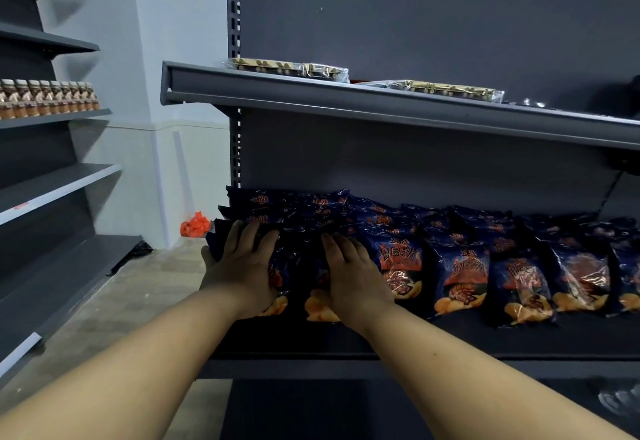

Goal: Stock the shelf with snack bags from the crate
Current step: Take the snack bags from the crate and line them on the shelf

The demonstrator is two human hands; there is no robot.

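Dark blue snack bags with orange chip pictures lie in overlapping rows along the grey shelf (450,337). At the left end, my left hand (239,266) lies flat on the top of the leftmost bag (294,266), thumb at its left edge. My right hand (353,273) presses flat on the same bag's right side, fingers pointing toward the back. More snack bags (460,273) fill the shelf to the right. No crate is in view.
The shelf above (346,102) carries clear-wrapped packs (291,67). A side rack at the left holds a row of small bottles (48,98) and bare shelves. An orange bag (195,225) sits on the floor by the wall.
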